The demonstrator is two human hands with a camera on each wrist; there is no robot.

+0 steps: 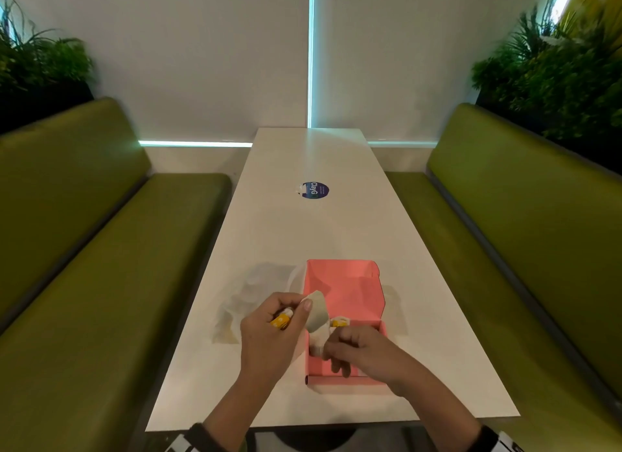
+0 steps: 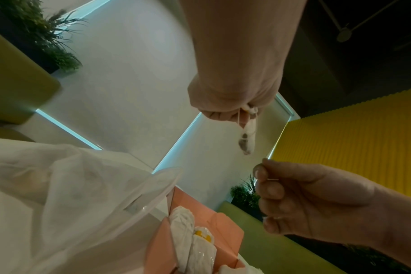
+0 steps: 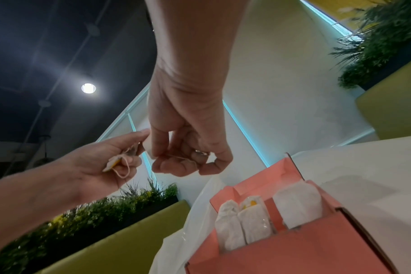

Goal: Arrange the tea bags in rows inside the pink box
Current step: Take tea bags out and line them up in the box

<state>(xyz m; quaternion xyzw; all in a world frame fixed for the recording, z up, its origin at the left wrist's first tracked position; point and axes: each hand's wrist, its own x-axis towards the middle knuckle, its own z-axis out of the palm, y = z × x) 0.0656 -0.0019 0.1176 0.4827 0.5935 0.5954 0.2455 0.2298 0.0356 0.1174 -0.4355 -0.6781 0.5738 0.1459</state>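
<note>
A café or canteen booth: two green padded benches [image 1: 111,249] face each other across a long white counter [image 1: 303,236], planters of greenery [image 1: 558,81] sit behind the seat backs, and a round branded sticker [image 1: 314,190] marks the counter.

dim interior | ceiling lamp [image 3: 88,88] glare | edges warped, blurred

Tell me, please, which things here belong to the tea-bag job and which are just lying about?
Job: pink box; tea bags in it; tea bag held by left hand; right hand; plastic bag.
Lying about: sticker; benches; plants.
</note>
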